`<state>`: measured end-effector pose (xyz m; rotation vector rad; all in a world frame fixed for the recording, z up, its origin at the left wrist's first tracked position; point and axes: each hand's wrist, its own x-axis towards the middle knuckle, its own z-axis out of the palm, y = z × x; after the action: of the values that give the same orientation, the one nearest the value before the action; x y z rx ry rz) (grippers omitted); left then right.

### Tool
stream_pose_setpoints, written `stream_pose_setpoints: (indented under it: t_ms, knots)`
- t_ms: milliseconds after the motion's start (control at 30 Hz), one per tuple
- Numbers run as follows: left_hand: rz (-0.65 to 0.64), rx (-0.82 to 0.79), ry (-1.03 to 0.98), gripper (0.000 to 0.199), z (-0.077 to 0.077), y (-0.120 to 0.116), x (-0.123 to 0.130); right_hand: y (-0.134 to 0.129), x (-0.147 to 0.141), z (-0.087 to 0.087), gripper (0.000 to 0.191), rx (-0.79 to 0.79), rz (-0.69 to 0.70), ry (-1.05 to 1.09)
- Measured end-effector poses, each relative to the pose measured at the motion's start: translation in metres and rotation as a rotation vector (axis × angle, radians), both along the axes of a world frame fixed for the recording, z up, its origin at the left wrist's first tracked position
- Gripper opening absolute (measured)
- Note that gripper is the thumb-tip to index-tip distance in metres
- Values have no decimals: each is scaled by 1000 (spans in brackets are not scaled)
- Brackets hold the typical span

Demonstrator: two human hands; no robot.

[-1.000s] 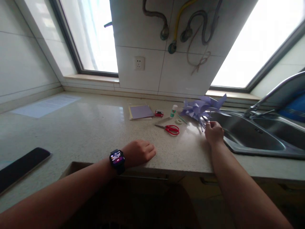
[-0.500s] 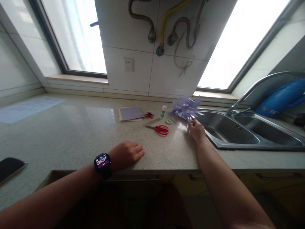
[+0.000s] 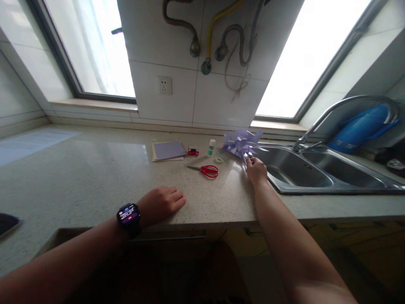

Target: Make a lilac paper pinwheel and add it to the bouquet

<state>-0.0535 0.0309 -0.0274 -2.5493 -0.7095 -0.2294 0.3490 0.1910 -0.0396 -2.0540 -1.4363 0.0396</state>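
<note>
Lilac paper pinwheels [image 3: 240, 142], bunched together so that I cannot count them, lie beside the sink at the right. My right hand [image 3: 255, 169] pinches a thin pinwheel stick just in front of the paper blades. Near the counter's front edge, my left hand [image 3: 163, 203] rests palm down with loosely bent fingers and holds nothing. Between the hands and farther back lie red-handled scissors [image 3: 208, 170], a roll of tape [image 3: 218, 160] and a thin pale green stick [image 3: 223, 157]. A glue stick [image 3: 211, 147] stands upright behind the tape.
Lilac and cream paper sheets [image 3: 169, 150] are stacked beside a small red box [image 3: 193, 151]. A steel double sink [image 3: 297, 169] with a tap [image 3: 305, 141] fills the right side. Printed paper [image 3: 34, 141] and a dark phone-like object [image 3: 8, 223] lie at the left.
The view has turned slightly right, so the whole scene sits farther left. My right hand keeps its grip on the pinwheel, whose blades have shifted a little; my left hand stays resting.
</note>
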Motion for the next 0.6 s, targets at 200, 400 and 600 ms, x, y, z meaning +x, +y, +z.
stream_pose_setpoints:
  t_ms: [200,400,600]
  knots:
    - [-1,-16,-10,15,0,1,0,4,-3,1,32,-41,-10,32]
    - [2,-33,-14,16,1,1,0,5,-3,1,32,-15,0,135]
    - [8,-41,-21,15,1,0,-1,-1,2,7,33,186,-49,369]
